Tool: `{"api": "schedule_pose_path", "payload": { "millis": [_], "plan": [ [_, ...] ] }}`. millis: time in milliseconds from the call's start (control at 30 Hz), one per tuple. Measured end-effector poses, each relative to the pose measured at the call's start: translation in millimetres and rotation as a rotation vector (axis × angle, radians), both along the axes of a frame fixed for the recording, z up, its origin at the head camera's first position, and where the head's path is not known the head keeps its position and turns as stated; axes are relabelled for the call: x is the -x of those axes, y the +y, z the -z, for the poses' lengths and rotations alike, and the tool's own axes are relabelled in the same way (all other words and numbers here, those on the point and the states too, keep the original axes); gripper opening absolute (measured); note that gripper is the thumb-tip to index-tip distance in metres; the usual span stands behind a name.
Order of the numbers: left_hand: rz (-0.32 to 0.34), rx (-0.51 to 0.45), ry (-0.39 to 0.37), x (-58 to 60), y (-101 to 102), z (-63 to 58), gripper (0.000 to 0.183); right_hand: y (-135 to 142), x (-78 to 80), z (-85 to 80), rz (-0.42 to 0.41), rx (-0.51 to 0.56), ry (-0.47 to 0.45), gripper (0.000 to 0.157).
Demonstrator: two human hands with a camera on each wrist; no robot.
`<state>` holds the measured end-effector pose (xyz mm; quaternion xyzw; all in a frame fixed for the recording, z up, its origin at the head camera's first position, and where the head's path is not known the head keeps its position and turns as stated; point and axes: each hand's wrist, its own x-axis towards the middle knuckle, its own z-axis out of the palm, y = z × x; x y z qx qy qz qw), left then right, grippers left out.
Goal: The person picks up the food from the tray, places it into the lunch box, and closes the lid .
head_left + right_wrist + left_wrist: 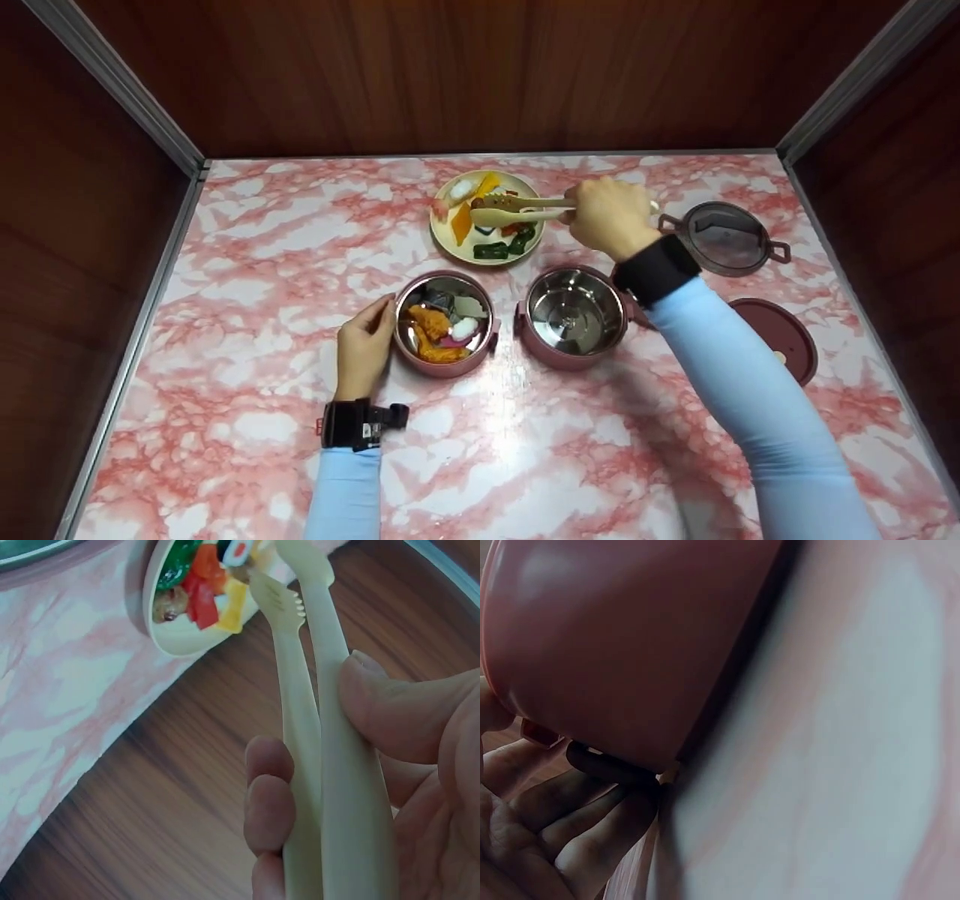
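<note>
My left hand point(364, 349) grips the side handle of a pink lunch pot point(630, 637) on the table, fingers curled by the handle. Inside that pot lie orange fried pieces point(430, 322), a white egg-like piece point(464, 328) and dark and pale green pieces. My right hand point(611, 214) holds cream tongs point(540, 216) between thumb and fingers. Their tips are over a cream plate point(441, 236) with yellow, orange, red, white and dark green food pieces. Near the tips is a small brown bit point(242, 572); whether it is pinched I cannot tell.
A second pink pot point(574, 352), shiny steel inside, stands right of the first, under my right forearm. Farther right lie a clear-topped lid point(727, 236) with side handles and a dark red round lid point(772, 330). Wooden walls point(480, 82) enclose the marbled table point(262, 427).
</note>
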<state>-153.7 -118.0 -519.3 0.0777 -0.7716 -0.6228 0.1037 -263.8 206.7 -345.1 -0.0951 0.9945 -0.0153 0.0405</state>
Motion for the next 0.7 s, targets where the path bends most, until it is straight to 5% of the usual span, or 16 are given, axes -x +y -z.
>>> {"api": "schedule_pose_path", "payload": {
  "millis": [367,700],
  "plan": [
    [0.008,0.041,0.015,2.6,0.9,-0.3,0.033,-14.7,6.6,10.4,0.007,-0.099,-0.030,0.031],
    [0.001,0.047,0.039,2.1,-2.8,1.0,0.030,-18.0,9.2,11.0,0.000,-0.121,-0.060,0.028]
  ]
}}
